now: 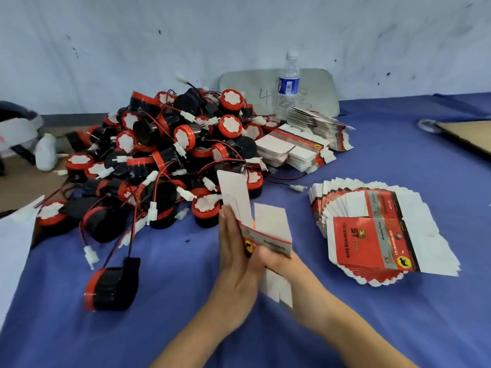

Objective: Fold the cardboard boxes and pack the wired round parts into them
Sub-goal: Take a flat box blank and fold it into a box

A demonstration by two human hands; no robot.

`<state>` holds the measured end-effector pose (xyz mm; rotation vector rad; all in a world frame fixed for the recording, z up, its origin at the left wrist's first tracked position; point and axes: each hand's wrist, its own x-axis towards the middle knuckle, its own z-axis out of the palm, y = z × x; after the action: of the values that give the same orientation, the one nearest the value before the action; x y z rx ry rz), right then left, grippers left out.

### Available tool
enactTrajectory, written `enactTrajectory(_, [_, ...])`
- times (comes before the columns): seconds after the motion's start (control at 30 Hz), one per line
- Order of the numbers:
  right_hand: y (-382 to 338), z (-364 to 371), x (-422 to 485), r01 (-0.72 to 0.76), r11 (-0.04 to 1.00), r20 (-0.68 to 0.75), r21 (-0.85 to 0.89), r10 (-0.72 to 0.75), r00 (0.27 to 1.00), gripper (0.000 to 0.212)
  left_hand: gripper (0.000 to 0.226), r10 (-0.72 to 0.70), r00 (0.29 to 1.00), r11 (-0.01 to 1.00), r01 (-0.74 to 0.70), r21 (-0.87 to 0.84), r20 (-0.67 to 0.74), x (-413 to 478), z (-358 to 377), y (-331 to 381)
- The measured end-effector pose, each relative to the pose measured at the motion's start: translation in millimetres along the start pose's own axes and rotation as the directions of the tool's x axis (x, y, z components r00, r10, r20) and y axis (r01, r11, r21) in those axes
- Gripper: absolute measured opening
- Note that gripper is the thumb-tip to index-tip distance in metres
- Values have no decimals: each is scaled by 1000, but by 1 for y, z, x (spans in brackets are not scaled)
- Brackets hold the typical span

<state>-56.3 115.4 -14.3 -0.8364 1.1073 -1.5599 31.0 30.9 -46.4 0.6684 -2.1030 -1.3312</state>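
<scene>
Ideally the left hand (233, 257), flat with straight fingers against the half-opened cardboard box (271, 227), should square its creases while the right hand (277, 262) grips the lower end.

Even, soft lighting; hands slightly motion-blurred, wide-angle bending at the edges.

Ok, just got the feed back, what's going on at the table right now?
A person is folding one cardboard box. The left hand presses flat against its side and the right hand holds it from underneath. Its top flaps stand open. The pile of wired round parts lies to the left on the blue table, and a fanned stack of flat boxes lies to the right.
</scene>
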Motion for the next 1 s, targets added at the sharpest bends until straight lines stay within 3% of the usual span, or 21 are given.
enactTrajectory(0.07, [-3,-4,-4,-136,978,68,156,127,990,36,88,40,999,999,-41,-35,-17,-1,0,7])
enactTrajectory(0.13, [-2,-9,-4,-190,951,127,244,163,978,35,95,56,998,992,-56,-110,-6,-3,0,9])
enactTrajectory(0.2, [-1,-10,-3,-191,938,179,290,143,973,62,96,65,998,983,-65,-174,-9,-4,-1,9])
enactTrajectory(0.23, [-2,-8,-4,-168,946,189,276,118,975,68,96,70,997,978,-74,-194,-25,-4,-1,11])
enactTrajectory(0.33, [-3,-2,-2,-21,988,158,154,-3,988,57,97,64,988,943,-105,-317,-137,-1,-2,19])
enactTrajectory(0.43, [-4,3,1,147,989,-34,14,-147,989,69,103,28,973,902,-124,-414,-230,0,-8,23])
enactTrajectory(0.53, [-3,-3,7,243,960,-147,-140,-263,953,63,106,44,979,906,-122,-405,-197,0,-9,22])
enactTrajectory(0.6, [1,-10,9,271,933,-193,-235,-318,928,64,85,18,986,910,-84,-406,-164,-3,-8,21])
enactTrajectory(0.67, [5,-18,12,292,909,-282,-298,-376,883,68,38,-43,985,917,-27,-399,-167,-5,-6,20])
enactTrajectory(0.73, [7,-23,14,270,885,-352,-380,-408,842,69,13,-29,996,925,-5,-381,-85,-9,-4,20])
enactTrajectory(0.87, [13,-31,15,218,827,-393,-518,-457,798,70,24,-77,996,902,92,-421,53,-13,-2,23])
enactTrajectory(1.0, [14,-30,17,201,837,-365,-508,-421,830,63,24,-72,995,900,93,-426,65,-11,-6,18])
